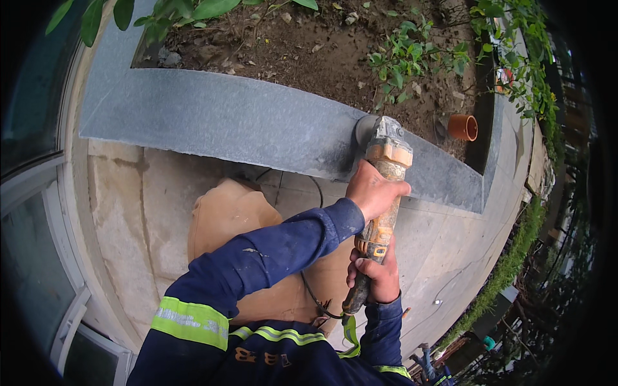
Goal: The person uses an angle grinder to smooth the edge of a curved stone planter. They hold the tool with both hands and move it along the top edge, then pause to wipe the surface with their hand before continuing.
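Observation:
An orange and grey angle grinder (393, 161), caked with pale dust, stands against the grey stone coping (212, 112) of a planter, its disc (365, 132) at the coping's inner edge. My left hand (374, 193) is wrapped round the grinder's upper body. Lower down, my right hand (379, 276) grips its dark rear handle. A black cable (312, 296) runs from the handle end past my tan-covered knees (225, 219). Dark dust marks the stone beside the disc.
The planter holds soil (270, 38), green plants and a terracotta pot (462, 127). Paving (119, 206) lies below the coping. A glazed frame (38, 238) borders the left. Grass (499, 270) runs along the right, and part of another person (438, 373) shows at lower right.

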Motion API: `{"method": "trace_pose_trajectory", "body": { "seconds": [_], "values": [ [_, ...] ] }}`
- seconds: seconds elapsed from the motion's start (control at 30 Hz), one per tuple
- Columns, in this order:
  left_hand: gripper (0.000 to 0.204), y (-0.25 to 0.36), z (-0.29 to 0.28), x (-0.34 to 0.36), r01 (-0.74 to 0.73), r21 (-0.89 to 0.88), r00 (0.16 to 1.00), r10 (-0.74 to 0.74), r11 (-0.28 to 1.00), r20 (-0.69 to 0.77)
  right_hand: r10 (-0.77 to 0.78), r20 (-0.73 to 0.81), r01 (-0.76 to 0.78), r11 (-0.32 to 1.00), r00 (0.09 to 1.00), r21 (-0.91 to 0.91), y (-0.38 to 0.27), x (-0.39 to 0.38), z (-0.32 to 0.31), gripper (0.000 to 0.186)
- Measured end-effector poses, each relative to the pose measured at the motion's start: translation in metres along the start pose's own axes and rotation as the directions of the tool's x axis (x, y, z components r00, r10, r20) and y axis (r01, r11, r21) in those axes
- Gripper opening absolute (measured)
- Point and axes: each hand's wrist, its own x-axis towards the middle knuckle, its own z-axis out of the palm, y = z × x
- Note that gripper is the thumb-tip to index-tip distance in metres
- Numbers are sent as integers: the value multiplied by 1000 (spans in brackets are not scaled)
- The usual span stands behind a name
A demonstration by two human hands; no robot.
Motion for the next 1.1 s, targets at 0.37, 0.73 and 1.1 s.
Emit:
{"method": "trace_pose_trajectory", "body": {
  "seconds": [0.37,0.73,1.1],
  "values": [
    [66,6,3,-4,38,-26,997,-40,999,-67,1,6,-1,1000,1000,-12,-3,0,-3,64],
    [64,-1,4,-5,8,-56,999,-10,998,-36,9,4,-9,1000,1000,-26,-5,-2,-2,62],
    [64,-1,2,-13,-2,19,998,3,1000,-69,21,10,-21,1000,1000,-19,4,-4,-4,64]
  ]
}}
